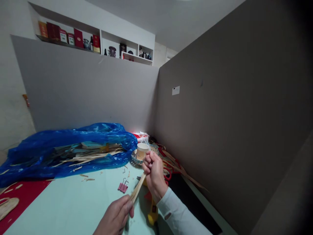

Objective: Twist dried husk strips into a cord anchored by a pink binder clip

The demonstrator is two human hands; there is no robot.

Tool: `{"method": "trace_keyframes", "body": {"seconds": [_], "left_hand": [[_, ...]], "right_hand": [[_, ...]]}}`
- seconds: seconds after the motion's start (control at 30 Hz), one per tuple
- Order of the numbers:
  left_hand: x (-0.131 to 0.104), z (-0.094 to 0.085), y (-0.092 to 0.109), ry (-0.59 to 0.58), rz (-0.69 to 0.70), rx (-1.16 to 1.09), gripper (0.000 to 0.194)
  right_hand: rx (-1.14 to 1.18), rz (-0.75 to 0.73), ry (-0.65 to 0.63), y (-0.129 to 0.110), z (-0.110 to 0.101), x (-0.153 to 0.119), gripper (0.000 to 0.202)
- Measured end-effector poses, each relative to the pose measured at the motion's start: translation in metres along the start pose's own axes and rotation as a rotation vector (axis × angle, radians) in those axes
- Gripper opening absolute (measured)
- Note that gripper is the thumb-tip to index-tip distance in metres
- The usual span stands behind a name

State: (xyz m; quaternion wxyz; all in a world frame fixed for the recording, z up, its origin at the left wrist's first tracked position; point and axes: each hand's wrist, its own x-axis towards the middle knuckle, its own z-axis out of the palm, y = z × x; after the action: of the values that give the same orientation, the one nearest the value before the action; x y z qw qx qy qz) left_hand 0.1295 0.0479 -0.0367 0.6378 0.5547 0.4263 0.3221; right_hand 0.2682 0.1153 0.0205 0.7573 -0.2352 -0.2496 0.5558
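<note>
A pale, flat strip of dried plant fibre (139,188) runs slantwise between my two hands above the table. My left hand (119,210) pinches its lower end between thumb and fingers. Higher up and to the right, my right hand (153,171) is curled in a fist around the other end. A pink binder clip (123,186) lies on the table just left of the strip. Under my right wrist is a yellow tool (153,213) with a dark cord, partly covered by the sleeve. Red scissor handles (167,173) show beside that hand.
A blue plastic bag (73,135) full of fibre strips lies across the table's back left. A paper cup (142,150) stands in a woven basket (135,160) behind my right hand. Grey partitions (97,85) rise behind and right. A red sheet (29,199) lies at left.
</note>
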Motion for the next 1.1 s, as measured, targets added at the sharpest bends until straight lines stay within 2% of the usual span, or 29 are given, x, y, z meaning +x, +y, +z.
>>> {"method": "trace_keyframes", "body": {"seconds": [0.13, 0.27, 0.5, 0.57, 0.63, 0.7, 0.93, 1.03, 1.1], "left_hand": [[-0.001, -0.006, 0.006, 0.003, 0.028, 0.034, 0.047], [-0.006, -0.02, 0.015, -0.027, -0.003, 0.093, 0.047], [-0.017, -0.047, 0.023, 0.242, 0.278, 0.456, 0.048], [-0.012, -0.057, 0.022, 0.282, 0.28, 0.378, 0.044], [-0.007, -0.068, 0.022, 0.318, 0.228, 0.195, 0.041], [-0.005, -0.081, 0.025, 0.402, 0.219, 0.02, 0.037], [-0.013, -0.124, 0.04, 0.704, 0.361, -0.332, 0.019], [-0.01, -0.133, 0.04, 0.811, 0.404, -0.492, 0.012], [-0.008, -0.132, 0.039, 0.801, 0.41, -0.561, 0.011]], "right_hand": [[-0.018, -0.01, -0.035, -0.002, 0.002, -0.002, 0.019], [-0.023, -0.042, -0.034, -0.006, 0.0, 0.003, 0.019], [-0.035, -0.074, -0.026, -0.002, -0.009, 0.011, 0.02], [-0.045, -0.078, -0.041, 0.0, -0.008, 0.009, 0.02], [-0.054, -0.071, -0.059, 0.002, -0.007, 0.006, 0.023], [-0.102, -0.065, -0.088, 0.003, -0.005, 0.003, 0.031], [-0.517, -0.001, -0.317, 0.013, 0.001, -0.014, 0.041], [-0.56, 0.014, -0.37, 0.021, 0.005, -0.024, 0.044], [-0.579, 0.041, -0.371, 0.027, 0.007, -0.03, 0.045]]}}
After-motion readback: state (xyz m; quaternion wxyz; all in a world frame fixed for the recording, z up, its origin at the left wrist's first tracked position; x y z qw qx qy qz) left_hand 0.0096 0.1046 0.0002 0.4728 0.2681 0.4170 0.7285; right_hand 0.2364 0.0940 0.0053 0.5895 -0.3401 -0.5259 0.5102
